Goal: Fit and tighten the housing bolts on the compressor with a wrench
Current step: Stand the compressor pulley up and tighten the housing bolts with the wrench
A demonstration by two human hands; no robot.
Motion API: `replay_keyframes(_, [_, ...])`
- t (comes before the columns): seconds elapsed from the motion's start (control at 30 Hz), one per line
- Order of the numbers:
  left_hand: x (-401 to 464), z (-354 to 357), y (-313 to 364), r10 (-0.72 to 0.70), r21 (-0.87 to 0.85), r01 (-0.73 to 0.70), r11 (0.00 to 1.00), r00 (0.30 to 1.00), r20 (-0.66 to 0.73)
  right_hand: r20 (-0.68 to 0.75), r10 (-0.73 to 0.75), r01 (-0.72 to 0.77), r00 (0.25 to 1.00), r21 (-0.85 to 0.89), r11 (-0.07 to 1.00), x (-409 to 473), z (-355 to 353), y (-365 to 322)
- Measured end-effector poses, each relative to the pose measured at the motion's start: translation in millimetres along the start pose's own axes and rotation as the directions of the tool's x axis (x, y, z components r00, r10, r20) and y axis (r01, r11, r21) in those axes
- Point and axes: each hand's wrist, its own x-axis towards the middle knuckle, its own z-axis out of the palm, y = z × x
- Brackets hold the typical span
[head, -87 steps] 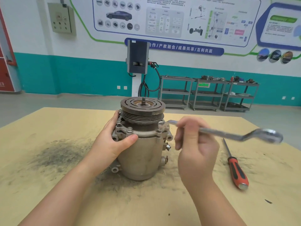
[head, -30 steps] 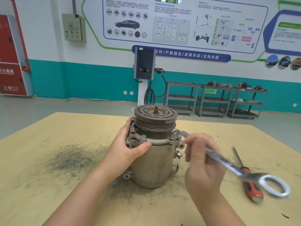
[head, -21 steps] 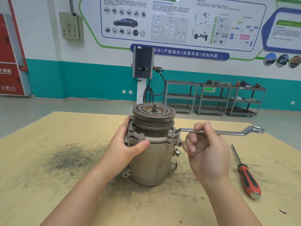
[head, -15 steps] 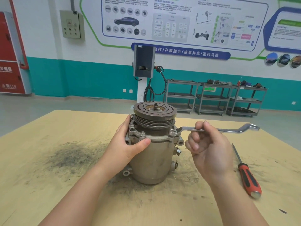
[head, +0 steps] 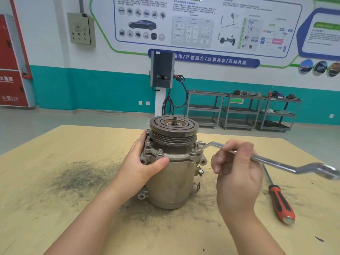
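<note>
A grey metal compressor point(head: 172, 183) stands upright on the table, its dark grooved pulley point(head: 173, 128) on top. Bolts point(head: 160, 152) sit in the flange below the pulley. My left hand point(head: 145, 162) grips the compressor's left side, thumb across the front of the flange. My right hand point(head: 236, 172) holds the shaft of a silver double ring wrench point(head: 272, 161). The wrench's near ring sits over a bolt at the flange's right side point(head: 201, 145). Its free end points right and toward me.
A red and black screwdriver point(head: 279, 199) lies on the wooden table point(head: 55, 208) to the right of my right hand. Dark metal dust stains the table left of the compressor. Metal shelf carts point(head: 239, 111) stand by the far wall.
The wrench's free end has swung from pointing right, level, to lower and nearer me, with its ring still at the right flange bolt. My left hand has kept its grip.
</note>
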Motion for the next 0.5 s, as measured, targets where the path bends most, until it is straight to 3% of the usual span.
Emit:
replay_keyframes(0.13, [-1, 0, 0, 0.007, 0.004, -0.007, 1.0, 1.0, -0.007, 0.013, 0.395, -0.377, 0.918, 0.329, 0.866, 14, -3, -2])
replay_keyframes(0.23, [-1, 0, 1, 0.012, 0.008, -0.011, 1.0, 1.0, -0.011, 0.084, 0.546, -0.527, 0.834, 0.416, 0.741, 21, -6, 2])
replay_keyframes(0.37, [-1, 0, 3, 0.007, -0.001, -0.007, 1.0, 1.0, -0.001, 0.166, 0.544, -0.563, 0.822, 0.373, 0.737, 28, -12, -2])
replay_keyframes(0.5, [-1, 0, 2, 0.013, -0.005, -0.013, 1.0, 1.0, 0.009, 0.15, 0.376, -0.396, 0.914, 0.132, 0.909, 21, -10, -5])
